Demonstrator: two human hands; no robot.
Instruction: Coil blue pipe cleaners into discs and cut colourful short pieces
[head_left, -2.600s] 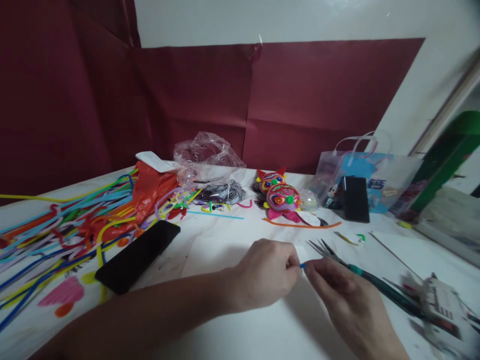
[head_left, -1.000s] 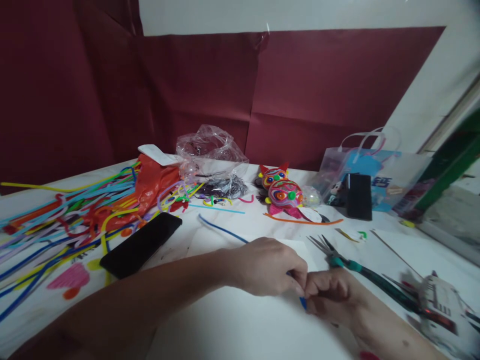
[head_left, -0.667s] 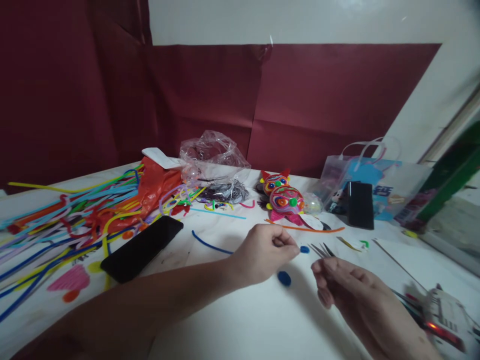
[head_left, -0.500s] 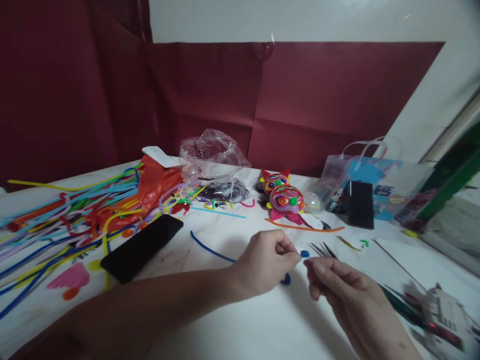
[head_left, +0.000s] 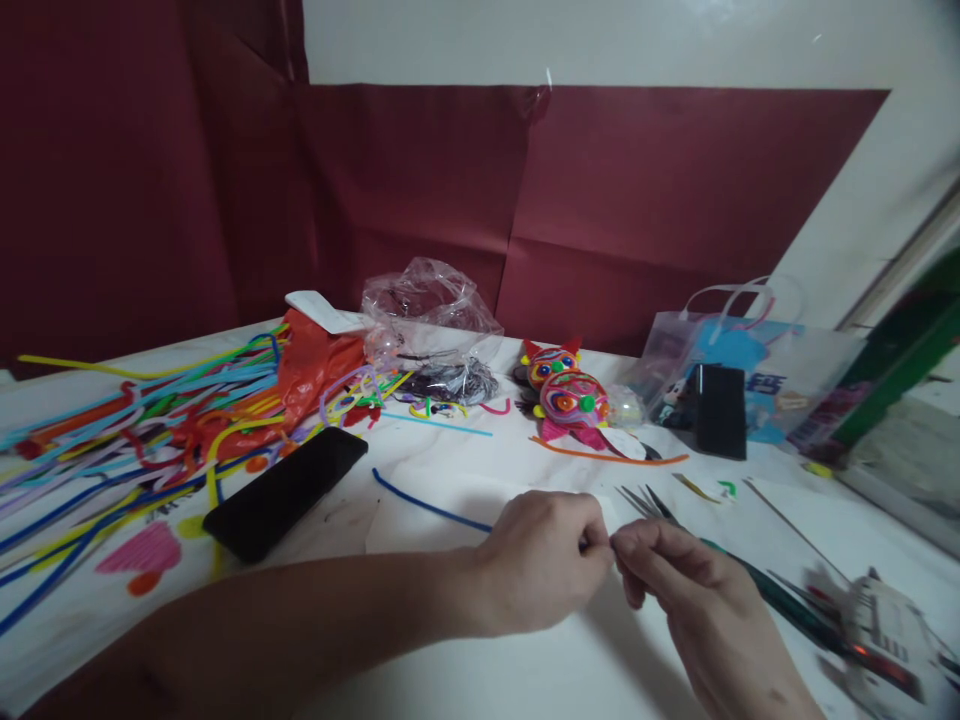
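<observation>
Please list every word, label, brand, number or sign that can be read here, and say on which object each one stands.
None can be read.
Dark blue print on the clear plastic gift bag with blue picture: too blurred to read.
Markings on the white and red object at the right edge: blurred, unreadable.

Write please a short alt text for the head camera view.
The left hand and right hand meet fingertip to fingertip over a white table, with a blue pipe cleaner trailing behind the left hand. A black phone lies to the left.
</observation>
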